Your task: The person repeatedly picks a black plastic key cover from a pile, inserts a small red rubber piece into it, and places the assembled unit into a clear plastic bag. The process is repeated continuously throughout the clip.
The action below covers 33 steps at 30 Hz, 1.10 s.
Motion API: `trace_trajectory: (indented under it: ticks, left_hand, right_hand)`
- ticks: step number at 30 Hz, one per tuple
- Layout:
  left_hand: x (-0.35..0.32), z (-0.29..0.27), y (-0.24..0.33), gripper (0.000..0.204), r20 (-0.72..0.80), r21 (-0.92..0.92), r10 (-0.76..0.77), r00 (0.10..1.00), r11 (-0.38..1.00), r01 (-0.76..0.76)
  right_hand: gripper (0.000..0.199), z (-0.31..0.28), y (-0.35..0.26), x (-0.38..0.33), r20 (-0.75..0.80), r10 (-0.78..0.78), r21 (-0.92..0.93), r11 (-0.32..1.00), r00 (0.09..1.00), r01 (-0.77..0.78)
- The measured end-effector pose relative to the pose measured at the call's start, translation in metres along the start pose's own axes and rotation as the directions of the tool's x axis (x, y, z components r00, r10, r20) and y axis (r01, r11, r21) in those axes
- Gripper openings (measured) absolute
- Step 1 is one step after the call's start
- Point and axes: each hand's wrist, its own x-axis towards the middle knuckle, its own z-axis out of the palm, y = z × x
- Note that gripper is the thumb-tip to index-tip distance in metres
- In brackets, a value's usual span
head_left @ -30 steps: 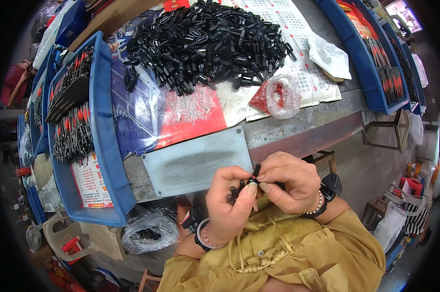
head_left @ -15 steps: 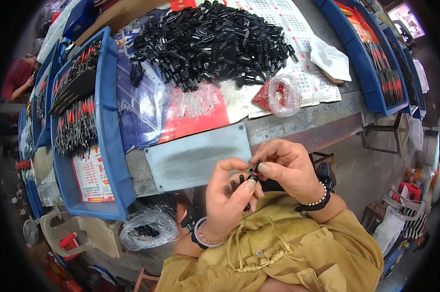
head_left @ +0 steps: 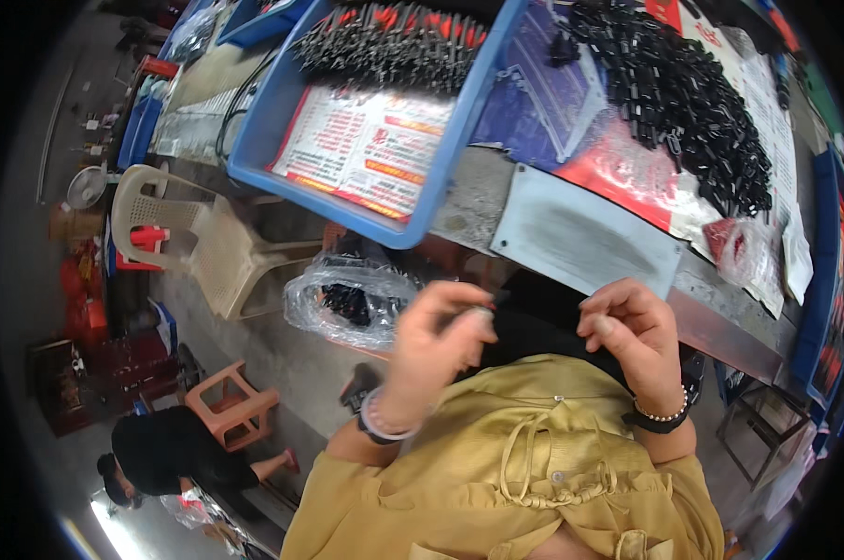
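Observation:
My left hand (head_left: 436, 350) is in front of my lap, blurred, with its fingers curled and the thumb near them. A small dark bit shows at its fingertips, too blurred to name. My right hand (head_left: 634, 338) is apart from it to the right, fingers bent and thumb tip close to them; what it holds, if anything, is hidden. Just beyond the hands, a pale metal plate (head_left: 571, 257) with a dark smudge lies at the table edge. A big pile of small black parts (head_left: 688, 112) is spread farther back on printed sheets.
A blue tray (head_left: 422, 219) with rows of black-and-orange tools (head_left: 394, 42) stands at left. Below it are a clear plastic bag (head_left: 314, 313) and a beige chair (head_left: 221, 271). Another person (head_left: 174, 453) is at lower left, near an orange stool (head_left: 235, 401). A blue tray (head_left: 821, 280) stands at right.
My hands have moved apart; a small black piece was held between them before. My view has swung left, bringing the chair, bag and other person farther in.

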Motion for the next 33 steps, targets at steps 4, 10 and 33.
trace_trajectory:
  ticks: [4, 10, 33]
  left_hand:
    - [-0.009, -0.076, -0.009, 0.014, -0.38, 0.276, 0.162, 0.911, 0.959, -0.055]
    - [0.004, -0.153, -0.037, 0.024, -0.468, 0.134, 0.056, 0.882, 0.991, 0.008]
    - [0.02, 0.037, 0.056, 0.017, 0.418, 0.128, 0.363, 0.833, 0.884, -0.449]
  right_hand:
    - [0.015, 0.017, 0.007, 0.015, 0.213, 0.101, -0.127, 0.989, 0.972, -0.075]
    - [0.022, 0.057, 0.046, 0.047, 0.381, 0.111, -0.242, 0.97, 0.918, -0.016]
    - [0.017, -0.004, 0.002, -0.009, 0.272, -0.003, -0.249, 0.966, 0.962, 0.074]
